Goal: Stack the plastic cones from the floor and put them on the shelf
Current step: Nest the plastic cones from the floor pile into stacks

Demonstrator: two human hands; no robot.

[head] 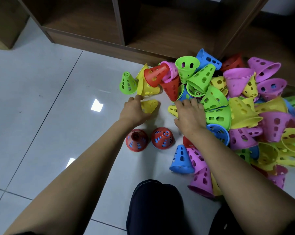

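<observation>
Left grip (134,111) curls round 1 yellow cone (151,106) on the floor (50,99); right grip (189,114) rests, fingers spread and holding nothing, on the cone pile (218,117).

The shelf (143,39) stands along the far edge of the floor (41,99). The pile of cones (228,107) lies before the shelf's right end and spreads to the floor's right edge. Left of the pile, the left hand (134,111) grips a lone cone (150,106). The right hand (189,116) rests on the pile's left side. Two short stacks (136,139) stand side by side nearer the person.
</observation>
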